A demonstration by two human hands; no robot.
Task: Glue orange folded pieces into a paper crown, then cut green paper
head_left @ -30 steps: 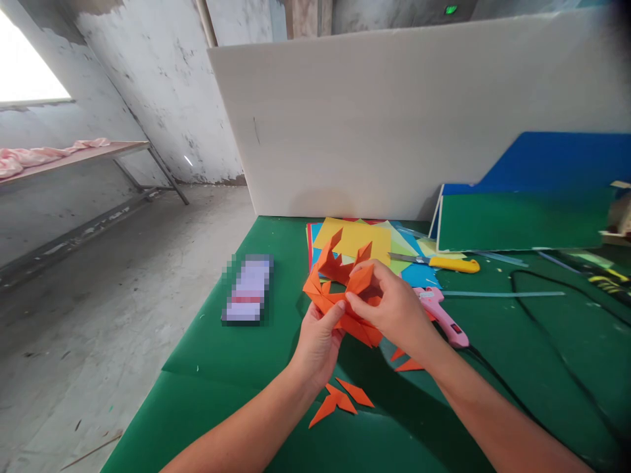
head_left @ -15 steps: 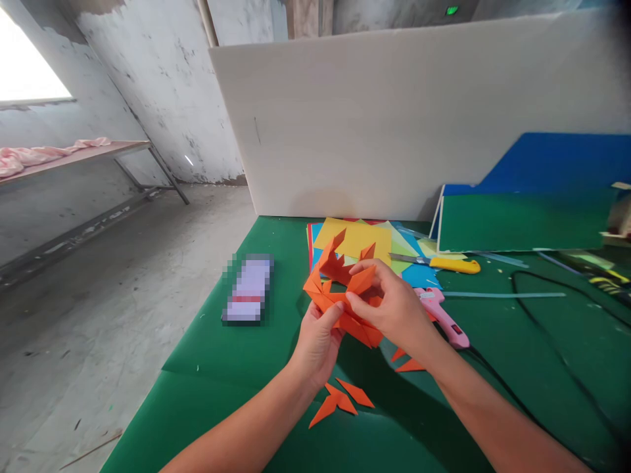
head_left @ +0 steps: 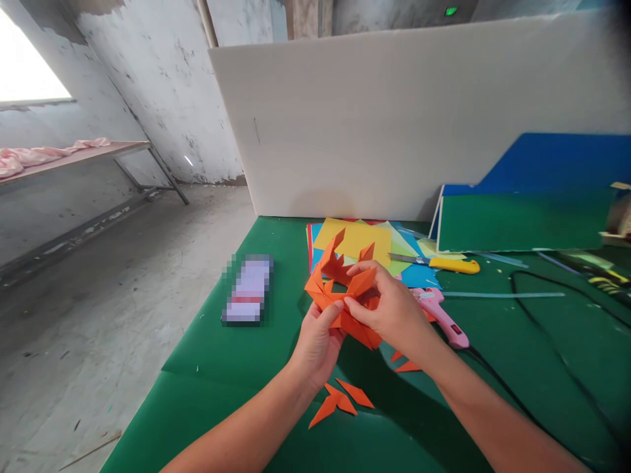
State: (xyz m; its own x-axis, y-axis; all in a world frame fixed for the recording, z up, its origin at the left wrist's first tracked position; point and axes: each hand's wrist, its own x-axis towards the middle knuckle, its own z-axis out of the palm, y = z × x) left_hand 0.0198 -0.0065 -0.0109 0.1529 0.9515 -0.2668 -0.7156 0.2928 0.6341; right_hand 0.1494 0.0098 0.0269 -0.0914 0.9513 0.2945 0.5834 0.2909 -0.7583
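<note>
An orange folded-paper ring [head_left: 323, 293] with pointed flaps is held up above the green table, near its middle. My left hand [head_left: 319, 341] grips its lower left side, thumb on the near rim. On the right side, my right hand [head_left: 384, 295] pinches the paper, thumb in front and fingers around a raised flap. The two thumbs nearly meet at the near edge. Below the hands lie several loose orange folded pieces [head_left: 339, 399]; a few more orange pieces [head_left: 408, 366] lie under my right wrist. Parts of the ring are hidden behind my fingers.
Coloured paper sheets [head_left: 352, 238] lie behind the ring, with a yellow-handled knife [head_left: 453, 265] on them. A pink glue gun [head_left: 446, 320] with a black cord rests to the right, near a clear glue stick [head_left: 503, 295]. A blurred-out phone [head_left: 249, 289] lies left. A white board [head_left: 345, 125] stands behind.
Almost nothing differs. My right hand and its thumb have shifted very slightly left on the orange paper ring; the left hand stays in place.
</note>
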